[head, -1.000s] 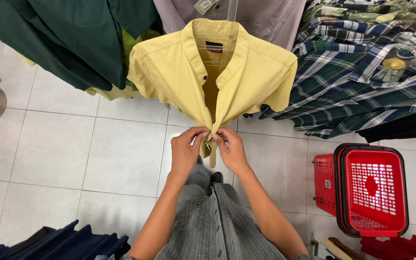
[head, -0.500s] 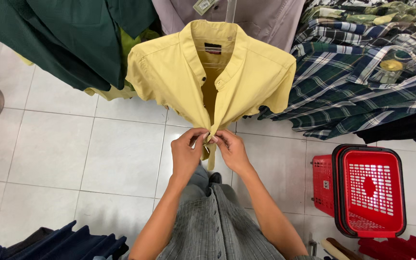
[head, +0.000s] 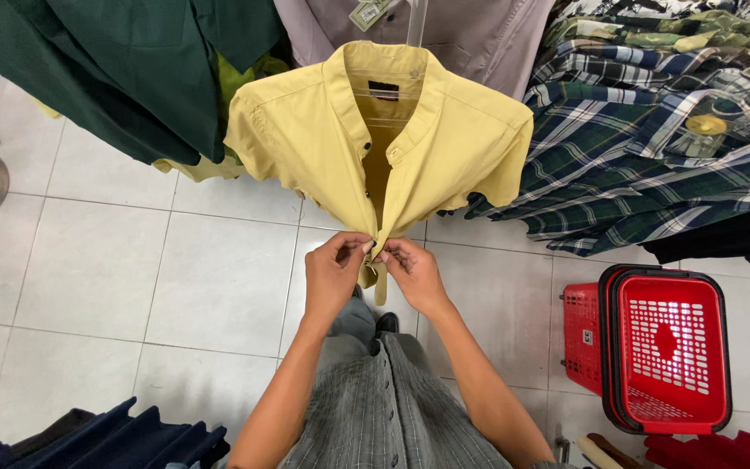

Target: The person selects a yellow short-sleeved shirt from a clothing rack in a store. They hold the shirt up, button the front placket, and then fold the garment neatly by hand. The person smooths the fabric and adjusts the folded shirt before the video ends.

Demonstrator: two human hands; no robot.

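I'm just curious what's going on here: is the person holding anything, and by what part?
Both hands pinch the yellow shirt on its hanger: the left hand and right hand grip the front button edges, low down where the two sides meet.

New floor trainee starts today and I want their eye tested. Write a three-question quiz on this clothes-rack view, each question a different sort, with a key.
1. True or false: both hands pinch the front placket of the yellow shirt near its lower end.
2. Multiple choice: the red basket stands
A. on the tiled floor at the person's right
B. hanging from the rack
C. under the green shirt
3. Fill in: the shirts hanging to the right of the yellow one are ____ patterned.

Key:
1. True
2. A
3. Plaid; see the plaid shirts.
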